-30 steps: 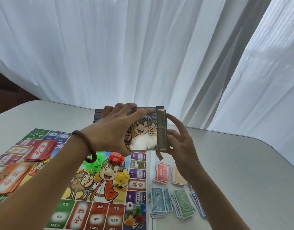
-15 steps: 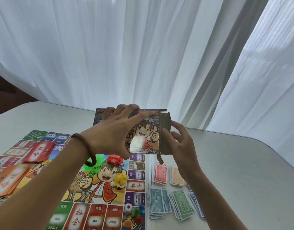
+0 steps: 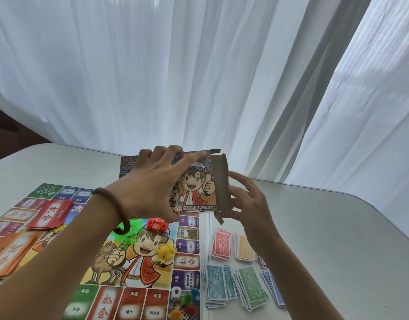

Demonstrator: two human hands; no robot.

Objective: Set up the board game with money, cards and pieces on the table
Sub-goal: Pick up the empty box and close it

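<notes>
I hold the colourful game box (image 3: 196,190) in the air above the far edge of the board (image 3: 120,257). My left hand (image 3: 152,183) grips the box across its top and front. My right hand (image 3: 242,202) touches the brown open flap at the box's right end with curled fingers. On the board lie a red card stack (image 3: 51,214), an orange card stack (image 3: 9,252), red houses (image 3: 156,224), yellow pieces (image 3: 165,251), green pieces (image 3: 131,229), a die (image 3: 175,292) and coloured pawns (image 3: 187,301). Money piles (image 3: 235,271) lie right of the board.
The grey table (image 3: 326,239) has a rounded corner at the right and open surface beyond the money. White curtains (image 3: 198,77) hang close behind the table's far edge. A dark bracelet (image 3: 115,204) circles my left wrist.
The box has tilted slightly and its right flap has swung outward. My right hand's fingers have shifted along that flap. My left hand keeps its grip.
</notes>
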